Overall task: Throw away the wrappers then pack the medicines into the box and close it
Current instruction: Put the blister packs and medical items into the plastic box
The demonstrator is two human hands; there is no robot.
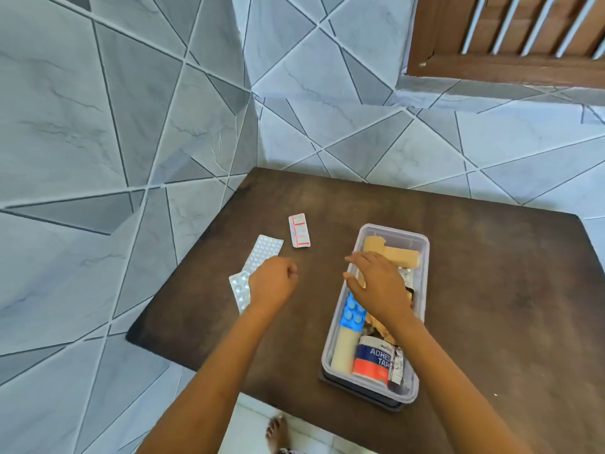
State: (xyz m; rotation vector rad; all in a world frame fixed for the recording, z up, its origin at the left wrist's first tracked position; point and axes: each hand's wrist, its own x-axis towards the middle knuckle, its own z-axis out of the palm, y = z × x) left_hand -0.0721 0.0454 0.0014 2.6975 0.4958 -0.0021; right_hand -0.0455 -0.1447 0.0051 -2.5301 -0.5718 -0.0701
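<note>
Three strips (264, 252) lie by the clenched left hand (272, 281); the right hand (376, 280), fingers spread, hovers over one box (422, 290).

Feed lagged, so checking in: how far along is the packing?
Mostly packed: the box already holds adhesive tape and a blue blister pack. The right hand is open over it; the left hand looks empty. Three strips remain on the table; box unclosed.
</note>
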